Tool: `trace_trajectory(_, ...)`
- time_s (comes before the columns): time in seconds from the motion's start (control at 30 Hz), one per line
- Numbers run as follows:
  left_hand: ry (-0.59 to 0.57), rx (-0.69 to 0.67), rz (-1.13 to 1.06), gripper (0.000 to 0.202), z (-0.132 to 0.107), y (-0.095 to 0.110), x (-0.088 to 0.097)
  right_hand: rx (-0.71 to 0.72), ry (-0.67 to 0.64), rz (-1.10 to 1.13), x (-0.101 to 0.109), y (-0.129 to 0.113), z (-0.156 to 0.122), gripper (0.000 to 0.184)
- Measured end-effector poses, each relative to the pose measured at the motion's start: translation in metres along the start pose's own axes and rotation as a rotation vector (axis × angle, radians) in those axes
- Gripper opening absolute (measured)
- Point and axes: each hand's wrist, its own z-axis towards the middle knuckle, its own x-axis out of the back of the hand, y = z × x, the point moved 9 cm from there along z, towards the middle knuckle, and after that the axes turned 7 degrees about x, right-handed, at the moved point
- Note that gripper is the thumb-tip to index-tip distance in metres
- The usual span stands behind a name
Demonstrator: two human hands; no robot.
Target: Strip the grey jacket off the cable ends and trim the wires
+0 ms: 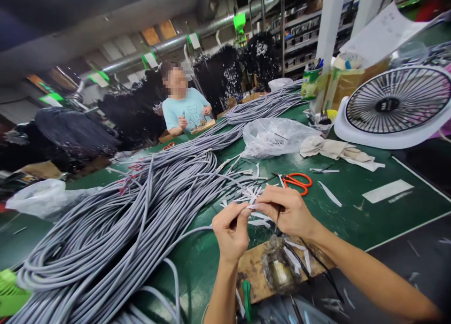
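Left hand [230, 232]: thumb and forefinger pressed together on a white plastic strip [254, 205], fingertips [245, 212] touching the right hand [287, 211]. Right hand: fingers curled and closed on the same spot, thin black wire [277, 219] running down from beneath them. Fingers hide the exact grip point; cannot tell if the wire is pinched too.

Both hands sit above the near edge of the green bench mat [355, 216], over a worn wooden board [262, 272] carrying a plastic-wrapped lump [280, 267]. Grey cable coils [105, 220] lie just left of the left hand, leaving little room that side. Orange-handled scissors [298, 183] lie just beyond the right hand; more mat runs right toward a crumpled cloth [338, 150].
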Motion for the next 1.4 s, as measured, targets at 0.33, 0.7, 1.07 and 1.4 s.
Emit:
trace_trajectory(0.33,-0.091,-0.341,0.427,0.018,-0.017,0.012,-0.027,-0.528,-0.135,0.312,-0.022,0.055,-0.015,0.044)
trace_trajectory(0.7,0.074,0.22,0.118,0.03,-0.001,-0.022,-0.01,-0.563,0.098,0.38,-0.013,0.049,-0.018,0.021)
trace_trajectory(1.07,-0.238,0.342,-0.105,0.022,0.001,-0.042,-0.032,-0.58,0.121,0.229,0.001,0.065,-0.017,0.029)
trace_trajectory(1.4,-0.228,-0.042,0.228,0.016,-0.003,-0.017,-0.04,-0.36,0.038,-0.141,0.012,0.048,-0.008,0.028)
